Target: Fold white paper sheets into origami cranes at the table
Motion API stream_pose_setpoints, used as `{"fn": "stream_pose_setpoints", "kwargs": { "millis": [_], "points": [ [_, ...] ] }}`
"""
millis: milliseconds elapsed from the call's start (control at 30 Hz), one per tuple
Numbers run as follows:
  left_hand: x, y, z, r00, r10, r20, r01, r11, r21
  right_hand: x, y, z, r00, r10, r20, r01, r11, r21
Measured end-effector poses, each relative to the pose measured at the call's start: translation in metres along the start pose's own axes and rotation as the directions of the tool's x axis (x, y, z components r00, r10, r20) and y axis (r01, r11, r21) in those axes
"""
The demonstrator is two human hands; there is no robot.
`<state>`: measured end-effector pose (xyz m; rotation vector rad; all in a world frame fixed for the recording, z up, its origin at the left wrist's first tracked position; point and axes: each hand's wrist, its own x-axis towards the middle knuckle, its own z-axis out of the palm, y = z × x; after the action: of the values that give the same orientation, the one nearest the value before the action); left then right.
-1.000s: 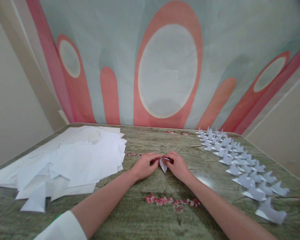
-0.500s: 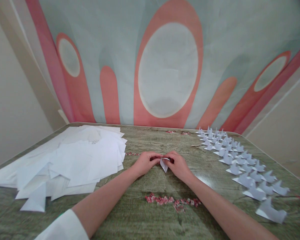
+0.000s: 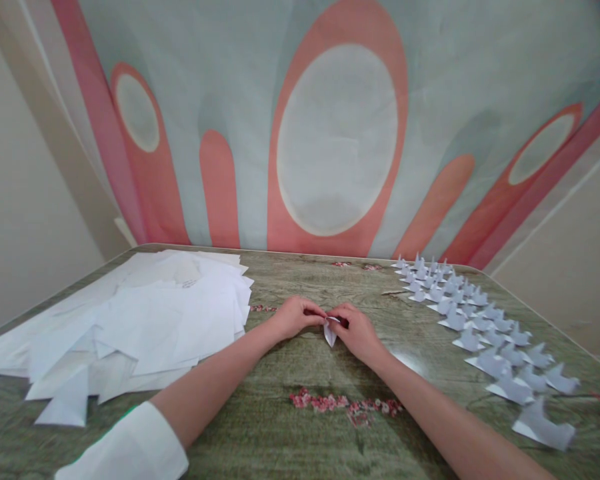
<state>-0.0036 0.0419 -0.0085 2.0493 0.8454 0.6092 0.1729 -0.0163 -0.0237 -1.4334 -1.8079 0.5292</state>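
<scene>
A small piece of folded white paper point(image 3: 331, 333) is held just above the middle of the table. My right hand point(image 3: 356, 332) pinches it from the right, thumb across its face. From the left, the fingertips of my left hand point(image 3: 298, 317) are closed on its upper edge. The two hands nearly meet, and the fingers hide the top of the paper. Its lower end tapers to a point facing me.
On the left lies a spread pile of white paper sheets point(image 3: 175, 320), with a folded paper triangle point(image 3: 69, 400) at its near edge. Several folded paper birds point(image 3: 490, 360) stand in rows along the right side of the wood-patterned table point(image 3: 260, 427). A patterned backdrop point(image 3: 250, 80) rises behind.
My left hand has risen slightly, its wrist higher and its fingers more arched over the paper. The left forearm and sleeve have shifted a little. My right hand stays nearly in place.
</scene>
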Motion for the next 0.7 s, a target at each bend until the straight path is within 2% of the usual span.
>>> {"fn": "stream_pose_setpoints", "kwargs": {
  "millis": [167,500,700],
  "points": [
    [0.006,0.001,-0.002,0.999,0.034,0.012,-0.035,0.999,0.032,0.000,0.001,-0.001,1.000,-0.004,0.001,0.004,1.000,0.015],
    [-0.001,0.005,0.005,0.996,0.070,-0.053,-0.065,0.992,0.105,0.000,0.003,-0.006,0.999,-0.028,0.046,0.026,0.999,0.038],
    [-0.002,0.008,0.005,0.996,0.080,-0.049,-0.072,0.986,0.154,-0.004,0.001,-0.016,0.981,-0.131,0.145,0.121,0.990,0.079]
  ]
}}
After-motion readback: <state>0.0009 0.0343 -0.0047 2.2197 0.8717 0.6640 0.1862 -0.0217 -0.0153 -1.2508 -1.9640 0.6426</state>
